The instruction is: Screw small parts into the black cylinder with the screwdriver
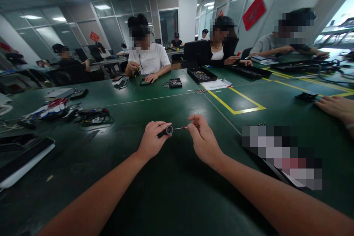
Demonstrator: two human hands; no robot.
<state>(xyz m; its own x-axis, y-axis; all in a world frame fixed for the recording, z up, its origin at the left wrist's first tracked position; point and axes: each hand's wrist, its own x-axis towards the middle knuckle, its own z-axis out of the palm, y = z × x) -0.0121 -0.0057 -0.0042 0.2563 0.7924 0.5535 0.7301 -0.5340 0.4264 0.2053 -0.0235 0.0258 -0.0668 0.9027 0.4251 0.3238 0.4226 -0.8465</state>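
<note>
Between the thumb and fingers of my left hand [153, 139] is a small dark cylindrical part [169, 130] with a round, silvery rim facing me. My right hand [203, 138] grips a small screwdriver [184, 128] by its red end, most of the handle being hidden in the fingers. Its thin metal shaft points left and reaches the side of the cylindrical part. Both hands are raised over the green table [155, 199].
Bundled cables [94, 117] and a dark, white-edged device [26, 162] lie at left. A blurred-out item [282, 155] lies at right, near another person's hand [336, 107]. Black trays [201, 74] and yellow tape [235, 112] are farther off. Co-workers sit opposite.
</note>
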